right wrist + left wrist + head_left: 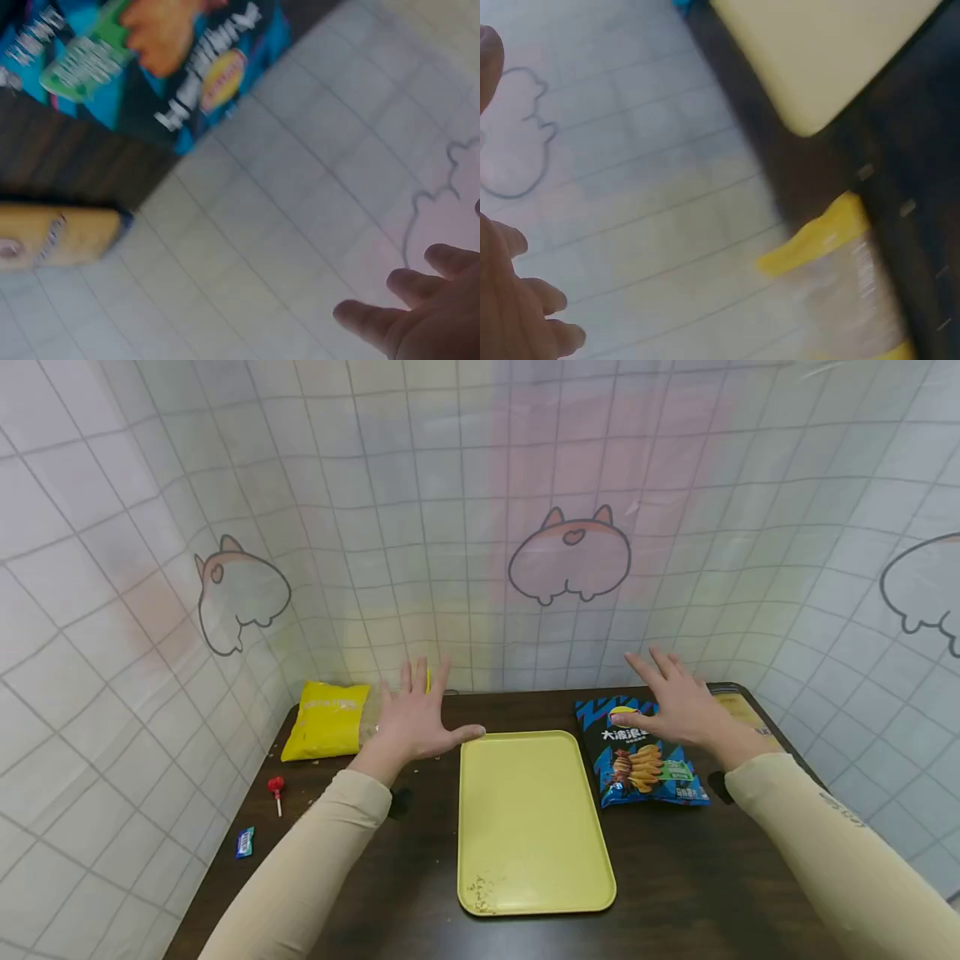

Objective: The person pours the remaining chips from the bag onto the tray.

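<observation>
With fingers spread, my left hand [416,718] is held up between a yellow snack bag [326,722] and a pale yellow tray [528,818]. Its fingers overlap the bag's clear end in the head view, and nothing is in its grasp. My right hand [678,706] is likewise spread and holds nothing; it hides part of a blue and black chip bag [637,768] that lies right of the tray. The left wrist view shows the yellow-ended clear packaging [847,277] blurred. In the right wrist view the chip bag [150,67] sits past the fingers.
A red lollipop [276,787] and a small blue wrapped candy [245,842] lie at the dark table's left side. Crumbs [482,892] show on the tray's near left corner. Behind my right wrist is a tan package [738,706]. A grid-patterned curtain [420,527] encloses the table.
</observation>
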`<state>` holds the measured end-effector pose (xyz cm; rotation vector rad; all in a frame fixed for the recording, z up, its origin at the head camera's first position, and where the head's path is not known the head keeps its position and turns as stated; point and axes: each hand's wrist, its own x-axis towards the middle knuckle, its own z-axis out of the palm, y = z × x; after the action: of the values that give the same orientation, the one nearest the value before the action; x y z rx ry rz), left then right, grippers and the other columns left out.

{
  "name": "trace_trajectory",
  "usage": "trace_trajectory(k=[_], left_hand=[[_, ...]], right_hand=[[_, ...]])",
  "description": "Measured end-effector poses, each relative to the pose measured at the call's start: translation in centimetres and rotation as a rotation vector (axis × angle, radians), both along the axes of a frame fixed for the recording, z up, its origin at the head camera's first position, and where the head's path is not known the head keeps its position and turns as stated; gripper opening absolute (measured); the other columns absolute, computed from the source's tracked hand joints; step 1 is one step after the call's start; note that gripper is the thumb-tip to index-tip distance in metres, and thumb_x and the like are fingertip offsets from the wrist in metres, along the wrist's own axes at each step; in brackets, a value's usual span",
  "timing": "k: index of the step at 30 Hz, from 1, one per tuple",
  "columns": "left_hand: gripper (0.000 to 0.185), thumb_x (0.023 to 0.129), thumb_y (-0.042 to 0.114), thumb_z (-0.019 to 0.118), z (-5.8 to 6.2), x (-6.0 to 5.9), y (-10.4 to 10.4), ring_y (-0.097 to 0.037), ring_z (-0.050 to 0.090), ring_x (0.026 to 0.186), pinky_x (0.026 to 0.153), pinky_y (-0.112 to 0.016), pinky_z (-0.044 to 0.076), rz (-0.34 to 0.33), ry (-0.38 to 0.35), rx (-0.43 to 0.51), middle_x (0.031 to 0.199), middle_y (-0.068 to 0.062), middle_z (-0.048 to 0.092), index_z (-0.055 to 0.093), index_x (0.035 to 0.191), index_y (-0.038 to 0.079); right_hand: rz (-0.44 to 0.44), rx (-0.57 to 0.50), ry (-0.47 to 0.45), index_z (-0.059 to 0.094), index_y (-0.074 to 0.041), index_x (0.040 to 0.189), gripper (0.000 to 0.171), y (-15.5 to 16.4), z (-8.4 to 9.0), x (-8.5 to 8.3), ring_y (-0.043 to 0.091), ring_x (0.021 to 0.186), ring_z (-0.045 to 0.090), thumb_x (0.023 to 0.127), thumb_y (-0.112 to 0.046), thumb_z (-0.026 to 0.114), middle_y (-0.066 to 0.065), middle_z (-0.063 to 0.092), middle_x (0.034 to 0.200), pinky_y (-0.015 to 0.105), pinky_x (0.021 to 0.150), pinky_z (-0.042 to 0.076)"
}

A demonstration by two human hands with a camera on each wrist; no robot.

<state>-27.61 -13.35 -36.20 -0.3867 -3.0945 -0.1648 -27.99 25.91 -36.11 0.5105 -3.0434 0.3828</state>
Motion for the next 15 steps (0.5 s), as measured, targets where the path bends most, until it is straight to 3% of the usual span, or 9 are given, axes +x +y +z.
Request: trace_trajectory(k=[7,12,15], left_hand=[[0.117,0.085,0.069,0.069,-6.4,2.2,-1.2,-0.05,0.007,0.156,0.116,-0.078,0.013,-0.056,-0.144,0.204,0.171,-0.025,0.004,0.003,0.167,0.018],[0.121,0.08,0.064,0.077,-11.3,4.2,-1.4,-0.052,0.015,0.155,0.115,-0.078,0.017,-0.095,-0.248,0.236,0.17,-0.027,0.011,0.009,0.167,0.015],[0.122,0.078,0.063,0.08,-13.4,5.1,-1.4,-0.051,0.015,0.155,0.115,-0.077,0.018,-0.095,-0.322,0.257,0.17,-0.025,0.011,0.011,0.166,0.015]], right_hand=[[0.066,-0.098,-0.059,0.023,-0.015,0.164,0.098,0.1,-5.6,1.5,0.061,0.151,0.01,0.09,-0.057,0.072,0.031,0.009,0.168,0.085,0.108,0.015],[0.113,-0.113,-0.069,0.033,-0.011,0.16,0.098,-0.2,-9.7,2.2,0.066,0.146,0.018,0.085,-0.052,0.079,0.035,0.018,0.164,0.083,0.106,0.022],[0.141,-0.087,-0.063,0.038,-0.01,0.158,0.098,-0.2,-11.4,2.3,0.068,0.143,0.023,0.081,-0.051,0.083,0.036,0.023,0.162,0.082,0.106,0.026]])
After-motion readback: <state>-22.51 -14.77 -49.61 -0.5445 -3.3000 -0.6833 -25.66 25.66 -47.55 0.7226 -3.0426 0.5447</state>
